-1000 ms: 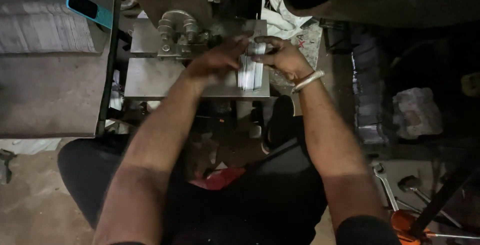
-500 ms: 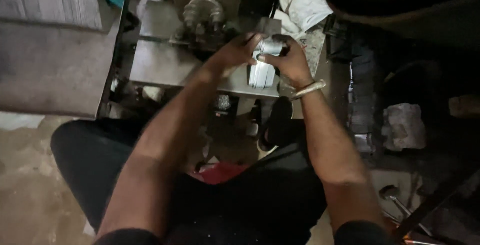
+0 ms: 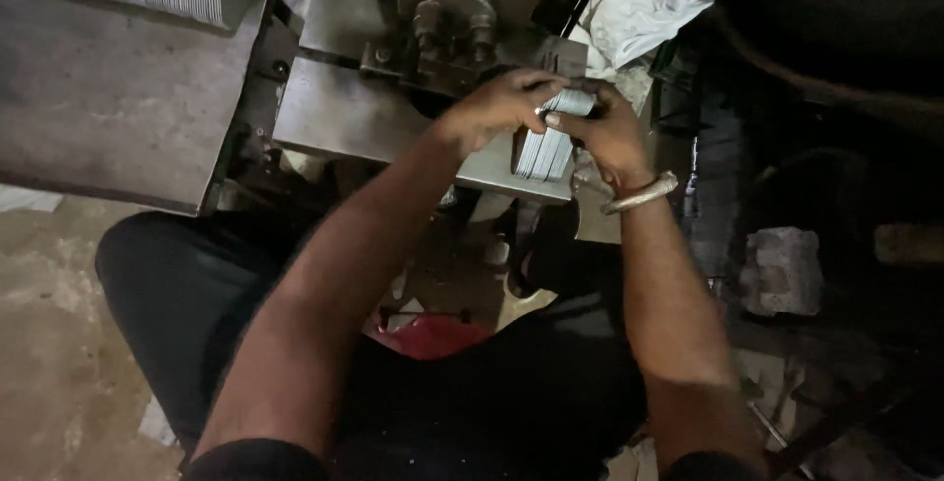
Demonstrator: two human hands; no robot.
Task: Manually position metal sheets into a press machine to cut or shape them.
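From the bottom of the frame my two forearms go up and meet at the upper centre. My left hand [image 3: 497, 107] has its grip closed on the top of a stack of thin pale sheets [image 3: 549, 145]. My right hand [image 3: 600, 132], with a metal bangle [image 3: 639, 193] on the wrist, closes on the same stack from the right side. The stack stands on the near edge of the grey metal bench [image 3: 339, 117]. Behind it is a round metal machine part [image 3: 450, 24], and crumpled white paper [image 3: 644, 4] is at the upper right.

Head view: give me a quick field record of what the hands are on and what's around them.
left hand: closed over the top of the card stack
right hand: gripping the same stack from its right side
card stack: pale thin sheets, standing on edge at the plate's near right corner
metal plate: grey, flat, machine fitting behind it
bangle: on the right wrist
crumpled white cloth: behind the hands
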